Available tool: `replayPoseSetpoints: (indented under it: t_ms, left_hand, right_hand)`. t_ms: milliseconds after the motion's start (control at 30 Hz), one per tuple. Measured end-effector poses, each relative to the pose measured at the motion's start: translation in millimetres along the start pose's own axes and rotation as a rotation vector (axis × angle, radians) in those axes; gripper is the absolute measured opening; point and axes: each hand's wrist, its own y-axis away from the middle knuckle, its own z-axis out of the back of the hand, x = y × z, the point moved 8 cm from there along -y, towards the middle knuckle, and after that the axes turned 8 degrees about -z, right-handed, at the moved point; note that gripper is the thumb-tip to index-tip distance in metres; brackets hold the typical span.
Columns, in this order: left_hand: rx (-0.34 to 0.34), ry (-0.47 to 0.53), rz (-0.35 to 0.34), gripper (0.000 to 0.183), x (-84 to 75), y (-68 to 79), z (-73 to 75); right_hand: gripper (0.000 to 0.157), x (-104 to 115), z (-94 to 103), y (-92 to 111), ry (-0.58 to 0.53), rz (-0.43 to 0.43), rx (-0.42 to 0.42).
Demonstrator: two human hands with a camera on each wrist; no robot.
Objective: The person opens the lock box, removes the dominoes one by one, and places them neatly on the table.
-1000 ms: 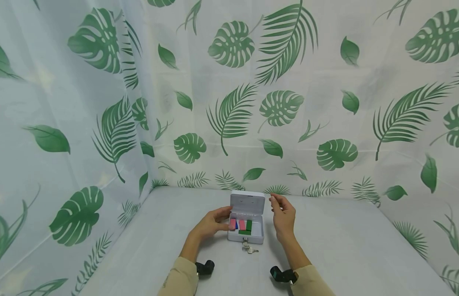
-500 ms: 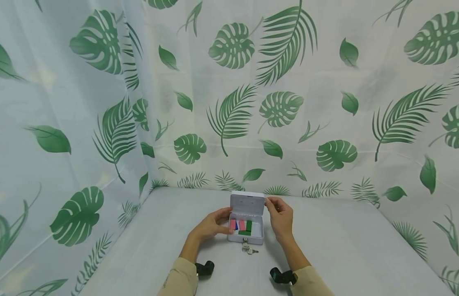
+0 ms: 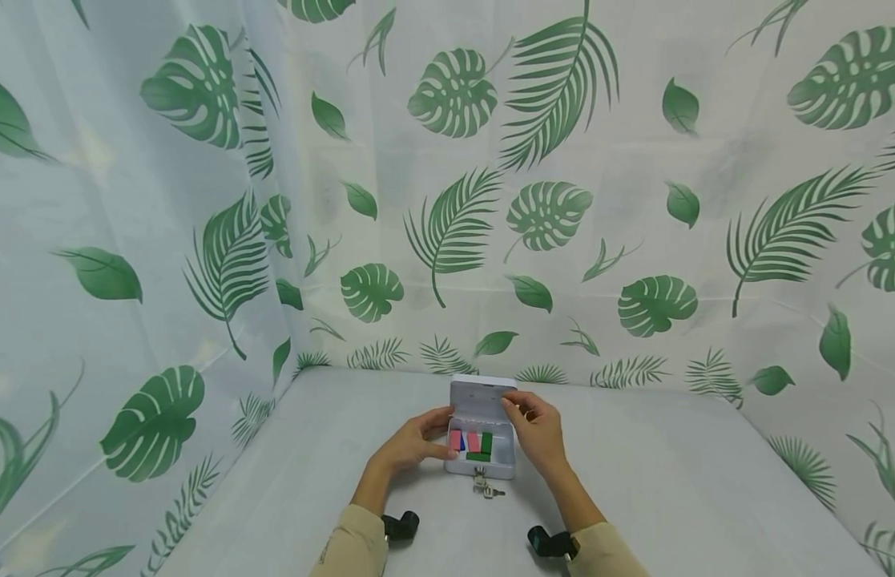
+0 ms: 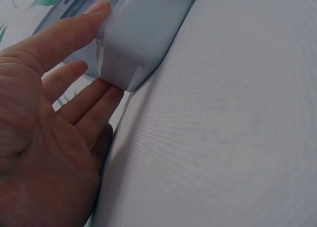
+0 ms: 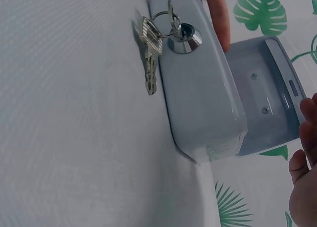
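Observation:
A small light grey cash box point(image 3: 501, 471) stands on the table with its lid point(image 3: 476, 398) raised. Inside are pink blocks point(image 3: 473, 442), green blocks point(image 3: 486, 443) and a partly covered blue block point(image 3: 462, 443). My left hand point(image 3: 409, 443) holds the box at its left side, thumb point(image 4: 99, 11) over the front rim and fingers along the side wall. My right hand point(image 3: 541, 430) is at the lid's right edge, thumb and forefinger tips close together on it. Keys point(image 5: 151, 71) on a ring hang from the front lock point(image 5: 185, 42).
The box sits on a white-covered table point(image 3: 671, 481). Behind and to the left hang white curtains point(image 3: 447, 320) with green leaf prints. Each wrist wears a black camera point(image 3: 551, 542) below a beige sleeve point(image 3: 609, 553).
My right hand has come in from the right of the lid and now overlaps its right edge. The left hand has stayed at the box, its thumb shifted slightly toward the front corner.

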Motion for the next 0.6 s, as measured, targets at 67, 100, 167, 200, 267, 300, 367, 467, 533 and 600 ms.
replayPoseSetpoints:
  t_ms: [67,100,167,200,267,300,367,467,533,600]
  left_hand:
    - [0.001,0.003,-0.001,0.085,0.2,0.0,-0.1]
    - [0.001,0.005,-0.001,0.085,0.3,-0.1,-0.1]
    - [0.001,0.009,0.000,0.084,1.1,0.0,-0.2]
    - [0.000,0.011,0.001,0.084,1.4,0.0,-0.1]
    - [-0.001,0.014,0.003,0.085,1.6,0.1,-0.1]
    - [-0.001,0.013,0.004,0.085,1.8,0.0,-0.1]
    - [-0.001,0.015,0.003,0.084,1.8,0.0,-0.2]
    - [0.002,0.018,-0.001,0.084,1.5,0.0,-0.3]
    - [0.005,0.018,-0.003,0.084,1.3,0.0,-0.3]
    - [0.007,0.016,-0.004,0.084,1.2,0.0,-0.4]
  right_hand:
    - [0.010,1,-2.5,2,0.037,0.038,0.022]
    - [0.010,2,-3.7,3,0.060,0.056,0.031]
    - [0.011,3,-6.3,4,0.105,0.089,0.046]
    - [0.012,3,-7.4,4,0.121,0.105,0.051]
    - [0.013,3,-9.8,5,0.152,0.128,0.066]
    - [0.014,3,-10.7,5,0.161,0.137,0.076]
    - [0.015,4,-12.3,6,0.176,0.151,0.094]
    - [0.017,4,-14.8,7,0.219,0.163,0.121]
    - [0.018,3,-17.1,8,0.254,0.160,0.141]
    - [0.019,2,-19.6,10,0.288,0.154,0.157]
